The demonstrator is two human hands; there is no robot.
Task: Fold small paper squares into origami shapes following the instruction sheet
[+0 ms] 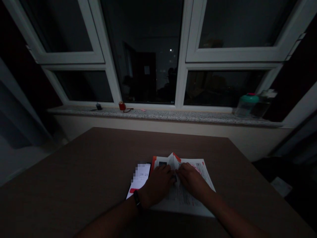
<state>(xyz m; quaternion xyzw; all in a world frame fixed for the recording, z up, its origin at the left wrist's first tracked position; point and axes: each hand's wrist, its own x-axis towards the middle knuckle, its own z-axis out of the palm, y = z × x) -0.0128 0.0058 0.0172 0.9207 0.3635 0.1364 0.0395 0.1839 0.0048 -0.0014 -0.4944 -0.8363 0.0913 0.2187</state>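
A folded printed paper [174, 160] with an orange-red edge stands up in a point between my two hands. My left hand [162, 181], with a black band on its wrist, has its fingers closed at the paper's left side. From the right, my right hand [189, 177] pinches the same paper, its fingertips nearly meeting the left ones. Beneath both hands a printed sheet [204, 175] with red and grey print lies flat; whether it is one piece with the folded part, I cannot tell. My hands hide the lower folds.
A lit phone [140, 178] lies beside my left hand on the brown table [104, 165]. On the stone windowsill [158, 114] stand a small red jar [122, 105], a small dark item [98, 106] and a teal-lidded clear container [245, 105]. The room is dim.
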